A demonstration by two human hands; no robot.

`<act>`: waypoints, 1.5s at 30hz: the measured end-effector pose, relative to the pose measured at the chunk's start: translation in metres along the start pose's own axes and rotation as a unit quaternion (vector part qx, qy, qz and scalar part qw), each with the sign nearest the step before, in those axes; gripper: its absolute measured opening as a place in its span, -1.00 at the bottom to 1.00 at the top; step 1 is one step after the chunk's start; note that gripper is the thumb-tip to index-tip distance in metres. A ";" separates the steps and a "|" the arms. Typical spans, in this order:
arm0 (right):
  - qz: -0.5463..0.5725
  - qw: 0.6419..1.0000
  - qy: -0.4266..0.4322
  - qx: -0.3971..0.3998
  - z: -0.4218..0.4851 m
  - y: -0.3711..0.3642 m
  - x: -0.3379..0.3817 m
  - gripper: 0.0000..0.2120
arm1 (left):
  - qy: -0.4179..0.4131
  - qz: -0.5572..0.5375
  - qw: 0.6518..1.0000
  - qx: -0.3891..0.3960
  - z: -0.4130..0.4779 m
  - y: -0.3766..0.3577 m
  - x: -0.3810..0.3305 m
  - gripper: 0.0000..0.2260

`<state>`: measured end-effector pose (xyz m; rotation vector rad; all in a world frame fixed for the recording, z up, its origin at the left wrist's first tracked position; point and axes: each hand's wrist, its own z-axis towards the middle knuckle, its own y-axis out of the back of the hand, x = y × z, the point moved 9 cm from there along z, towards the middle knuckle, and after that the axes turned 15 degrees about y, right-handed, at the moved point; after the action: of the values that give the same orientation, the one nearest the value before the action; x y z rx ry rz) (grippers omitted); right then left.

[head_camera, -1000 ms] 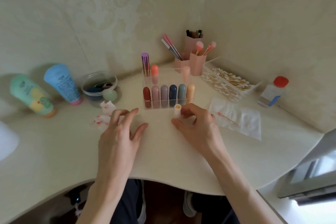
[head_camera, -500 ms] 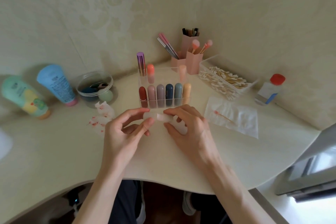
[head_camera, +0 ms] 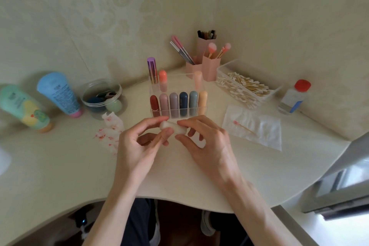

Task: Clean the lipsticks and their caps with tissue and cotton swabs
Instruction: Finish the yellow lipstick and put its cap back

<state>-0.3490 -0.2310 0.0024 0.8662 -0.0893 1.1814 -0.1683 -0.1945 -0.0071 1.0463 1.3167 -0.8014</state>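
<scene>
Now: pale lipstick held level just in front of rack, above desk. Grip: left hand pinches its left end with thumb and forefinger; right hand pinches right end same way, other fingers loosely curled. Judgement: light, stiff plastic shell, smooth, likely slippery; bullet inside soft, smears easily. Best hold barrel firmly, pull cap straight, keep fingers off bullet. Right of hands: tissue with used swab. Writing: blue tube carries dark print, too blurred to read; no brand legible anywhere.
</scene>
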 end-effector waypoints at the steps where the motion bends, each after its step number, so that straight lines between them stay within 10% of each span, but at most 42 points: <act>1: 0.003 1.000 -0.002 -0.003 0.000 0.000 -0.001 -0.74 | 0.000 0.000 1.000 0.001 0.000 -0.001 0.000 -0.75; 45: -0.080 0.985 -0.153 0.024 -0.011 0.005 -0.035 -0.69 | 0.066 -0.085 0.994 0.025 0.004 0.008 0.013 -0.84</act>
<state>-0.3717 -0.2505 -0.0189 1.0726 -0.2379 0.8979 -0.1576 -0.1945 -0.0190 1.0515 1.5205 -0.9088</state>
